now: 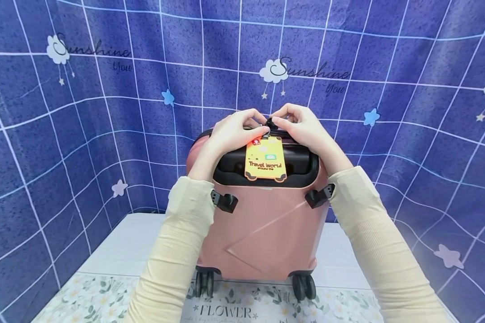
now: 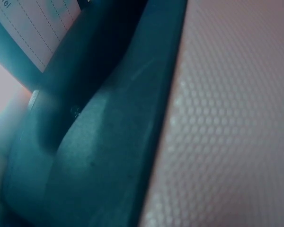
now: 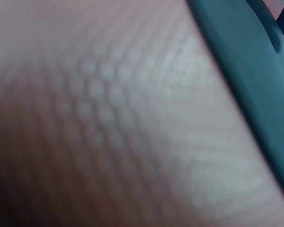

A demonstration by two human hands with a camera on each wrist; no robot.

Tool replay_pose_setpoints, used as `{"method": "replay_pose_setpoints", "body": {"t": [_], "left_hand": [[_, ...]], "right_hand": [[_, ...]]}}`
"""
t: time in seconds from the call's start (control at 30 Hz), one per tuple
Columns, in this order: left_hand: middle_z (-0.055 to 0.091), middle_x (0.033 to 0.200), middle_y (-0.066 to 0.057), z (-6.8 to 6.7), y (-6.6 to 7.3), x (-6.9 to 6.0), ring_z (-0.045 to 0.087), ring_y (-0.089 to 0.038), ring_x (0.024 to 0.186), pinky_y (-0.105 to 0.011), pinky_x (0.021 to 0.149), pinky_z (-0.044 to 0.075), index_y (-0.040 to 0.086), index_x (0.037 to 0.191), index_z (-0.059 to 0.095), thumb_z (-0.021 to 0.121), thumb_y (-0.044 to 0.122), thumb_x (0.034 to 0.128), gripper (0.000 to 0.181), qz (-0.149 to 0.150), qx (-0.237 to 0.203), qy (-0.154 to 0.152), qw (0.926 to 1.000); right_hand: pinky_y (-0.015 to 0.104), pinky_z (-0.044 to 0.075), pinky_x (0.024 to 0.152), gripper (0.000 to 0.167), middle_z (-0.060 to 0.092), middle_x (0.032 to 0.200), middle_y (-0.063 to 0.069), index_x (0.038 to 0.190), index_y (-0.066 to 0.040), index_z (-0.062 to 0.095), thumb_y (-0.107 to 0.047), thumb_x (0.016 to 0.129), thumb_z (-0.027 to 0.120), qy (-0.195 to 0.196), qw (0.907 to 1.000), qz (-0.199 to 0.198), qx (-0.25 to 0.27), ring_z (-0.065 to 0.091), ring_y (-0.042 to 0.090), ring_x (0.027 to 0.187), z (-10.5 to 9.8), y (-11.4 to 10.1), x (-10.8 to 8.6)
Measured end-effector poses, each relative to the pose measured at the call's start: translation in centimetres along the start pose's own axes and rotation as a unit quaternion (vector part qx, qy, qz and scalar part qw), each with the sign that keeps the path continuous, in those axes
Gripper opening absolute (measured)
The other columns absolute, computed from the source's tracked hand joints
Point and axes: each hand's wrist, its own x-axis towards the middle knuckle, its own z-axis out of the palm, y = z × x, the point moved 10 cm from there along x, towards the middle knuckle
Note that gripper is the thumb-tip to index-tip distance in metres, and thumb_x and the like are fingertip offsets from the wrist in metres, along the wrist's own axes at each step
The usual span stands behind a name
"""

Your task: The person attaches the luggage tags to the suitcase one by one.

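Note:
A pink suitcase stands upright on its wheels, and a yellow luggage tag hangs over the black handle recess at its top. Just above the tag, my left hand pinches the tag's dark strap between thumb and fingers. Close beside it, my right hand pinches a black buckle piece. In the left wrist view the textured suitcase shell and part of the tag show; the right wrist view holds mostly the blurred shell. Neither wrist view clearly shows fingers.
A blue gridded curtain with clouds and stars surrounds the back and sides. Below the suitcase lies a floral mat with lettering, in front of a white surface. Black wheels stand at the suitcase's base.

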Motion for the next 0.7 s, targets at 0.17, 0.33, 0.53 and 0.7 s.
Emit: {"method": "replay_pose_setpoints", "body": {"t": [0.17,0.33,0.53,0.7], "left_hand": [[0.067,0.115,0.006,0.03,-0.08,0.01,0.057,-0.013,0.113,-0.042,0.095,0.04,0.028,0.114,0.059,0.056,0.049,0.0893,0.032,0.0,0.0,0.001,1.0],[0.067,0.114,0.007,-0.04,-0.13,0.07,0.057,-0.012,0.112,-0.042,0.096,0.039,0.027,0.113,0.059,0.056,0.049,0.0892,0.032,-0.002,-0.002,0.003,1.0],[0.067,0.113,0.008,-0.1,-0.13,0.13,0.057,-0.012,0.112,-0.042,0.096,0.039,0.027,0.114,0.059,0.056,0.048,0.0892,0.032,-0.003,-0.005,0.002,1.0],[0.067,0.113,0.008,-0.1,-0.15,0.25,0.057,-0.012,0.112,-0.041,0.095,0.039,0.028,0.113,0.06,0.056,0.047,0.0893,0.031,-0.002,-0.006,0.002,1.0]], "right_hand": [[0.023,0.04,0.058,0.022,0.058,0.067,-0.003,0.107,-0.008,0.065,-0.024,0.093,0.058,0.001,1.0,0.008,0.002,0.051,0.01,0.062,0.05,0.15,0.04],[0.029,0.044,0.09,0.031,0.067,0.103,0.005,0.114,-0.01,0.064,-0.033,0.094,0.055,-0.014,0.9997,0.022,-0.002,0.059,0.014,0.096,0.32,0.28,0.19],[0.034,0.043,0.096,0.034,0.064,0.113,0.009,0.115,-0.01,0.063,-0.034,0.095,0.053,-0.02,0.9992,0.032,-0.013,0.058,0.02,0.106,0.41,0.48,0.31],[0.027,0.044,0.077,0.026,0.063,0.084,0.003,0.107,-0.008,0.063,-0.029,0.094,0.055,-0.006,0.9998,0.015,-0.009,0.057,0.015,0.083,0.19,0.3,0.37]]}}
